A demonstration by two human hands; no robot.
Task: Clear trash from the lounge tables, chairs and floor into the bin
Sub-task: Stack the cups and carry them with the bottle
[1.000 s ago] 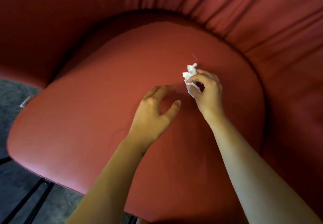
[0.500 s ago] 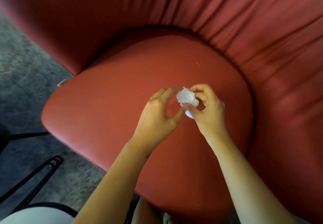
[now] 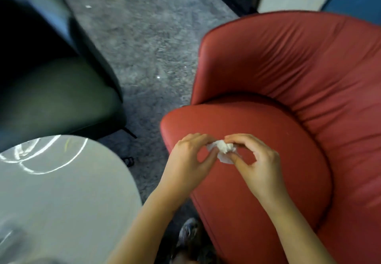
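A crumpled white tissue (image 3: 223,149) is held above the seat of a red lounge chair (image 3: 288,103). My left hand (image 3: 189,160) pinches its left side between thumb and fingers. My right hand (image 3: 255,162) pinches its right side the same way. Both hands meet over the front left part of the seat cushion. No bin shows in this view.
A round grey table (image 3: 61,191) fills the lower left. A dark green chair (image 3: 51,90) stands at the left. Grey carpet (image 3: 148,47) lies between the chairs, with small white scraps (image 3: 88,6) at the top. A shoe (image 3: 186,233) shows at the bottom.
My right hand lifted the tissue off the seat and my left hand joined to pinch it. The view pulled back and swung left, bringing the table, green chair and carpet into sight.
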